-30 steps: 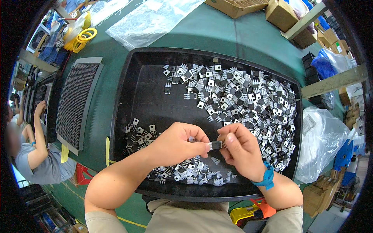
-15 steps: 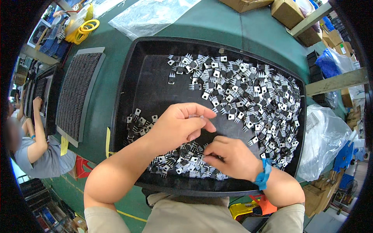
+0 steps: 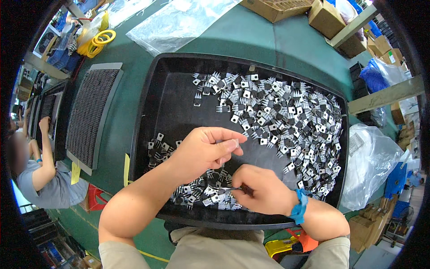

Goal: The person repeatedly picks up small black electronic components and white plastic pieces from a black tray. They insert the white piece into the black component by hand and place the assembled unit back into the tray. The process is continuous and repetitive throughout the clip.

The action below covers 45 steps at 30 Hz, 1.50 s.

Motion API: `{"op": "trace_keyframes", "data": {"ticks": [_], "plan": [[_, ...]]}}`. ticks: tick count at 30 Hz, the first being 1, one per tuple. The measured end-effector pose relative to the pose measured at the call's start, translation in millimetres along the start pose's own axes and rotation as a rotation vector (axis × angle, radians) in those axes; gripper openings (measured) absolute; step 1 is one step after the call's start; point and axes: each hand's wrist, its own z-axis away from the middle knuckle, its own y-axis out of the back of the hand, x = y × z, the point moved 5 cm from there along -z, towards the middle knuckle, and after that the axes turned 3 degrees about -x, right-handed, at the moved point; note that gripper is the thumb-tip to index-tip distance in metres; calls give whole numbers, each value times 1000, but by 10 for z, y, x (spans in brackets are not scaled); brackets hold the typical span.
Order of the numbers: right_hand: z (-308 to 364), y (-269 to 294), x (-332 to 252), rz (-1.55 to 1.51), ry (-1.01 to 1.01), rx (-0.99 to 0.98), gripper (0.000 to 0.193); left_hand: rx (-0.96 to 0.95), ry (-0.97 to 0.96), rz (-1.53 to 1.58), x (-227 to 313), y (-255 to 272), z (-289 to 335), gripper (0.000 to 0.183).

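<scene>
A large black tray (image 3: pixel 177 96) in front of me holds many small three-legged transistors (image 3: pixel 286 121), black with silvery metal tabs. The bigger heap fills its right side, and a smaller heap lies along the near left part, partly under my arm. My left hand (image 3: pixel 210 148) hovers over the tray's middle, thumb pressed toward the curled forefinger; whatever sits between them is hidden. Close by on the right, my right hand (image 3: pixel 264 190) is closed in a pinch at the edge of the near heap. A small dark bit shows at its fingertips, too little to name.
Left of the tray stands a panel with dense rows of dark parts (image 3: pixel 94 114). A co-worker (image 3: pixel 49 175) sits at the far left. Clear plastic bags (image 3: pixel 179 27) lie behind and at right. Cardboard boxes (image 3: pixel 327 19) and a metal post (image 3: pixel 387 95) stand beyond.
The view has shifted slightly, so the tray sits lower. My left thumb has come closer to the forefinger. My right hand has turned a little, its fingertips nearer the near heap.
</scene>
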Motion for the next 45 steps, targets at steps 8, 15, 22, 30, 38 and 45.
{"op": "trace_keyframes", "data": {"ticks": [8,15,22,30,38,45], "plan": [[134,475,-133,43,-67,509,19,-48,54,-30,2,-87,40,17],[87,468,-168,150,58,452,22,-72,100,-100,-25,-115,72,16],[95,458,-172,143,67,457,22,-101,87,-98,-19,-118,74,18],[77,388,-110,116,17,386,19,-128,69,-268,-39,-136,65,16],[87,442,-27,-28,-166,357,13,-53,34,-321,61,-117,86,15],[75,334,51,-104,-174,323,16,-82,42,-417,-44,-104,38,15]]}}
